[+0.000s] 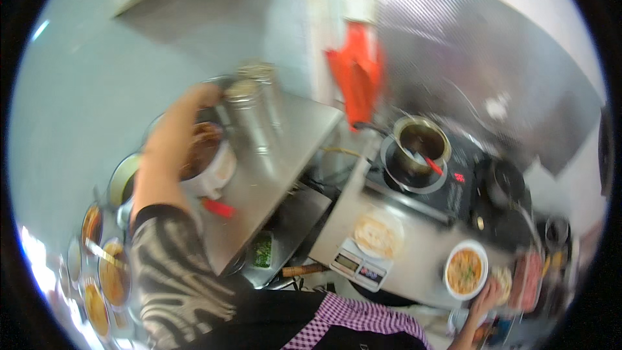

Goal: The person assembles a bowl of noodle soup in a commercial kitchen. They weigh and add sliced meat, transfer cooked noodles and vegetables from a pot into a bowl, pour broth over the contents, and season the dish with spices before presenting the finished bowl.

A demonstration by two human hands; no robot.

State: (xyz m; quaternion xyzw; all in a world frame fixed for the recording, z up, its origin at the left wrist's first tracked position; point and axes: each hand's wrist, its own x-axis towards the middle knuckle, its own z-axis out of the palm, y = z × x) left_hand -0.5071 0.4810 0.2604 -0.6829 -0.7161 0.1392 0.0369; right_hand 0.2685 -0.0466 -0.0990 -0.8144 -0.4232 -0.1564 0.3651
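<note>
My left hand point(209, 95) reaches far over the back of the left steel counter, close to two tall metal canisters point(250, 112); its fingers are blurred and whatever they touch is hidden. Under that forearm stands a white pot of dark brown food point(221, 170). On the right, my right hand point(488, 296) lies at the rim of a white bowl of orange soup with green garnish point(464, 272), beside a pale heap of food point(501, 282). Whether its fingers grip the bowl is not clear.
A pot with a red-handled utensil point(422, 143) stands on a black induction cooker point(457, 189). A kitchen scale point(360, 265) sits before it, by a pale round plate point(378, 236). Several bowls of sauces point(114, 272) line the far left. Chopped greens point(263, 250) fill a lower tray.
</note>
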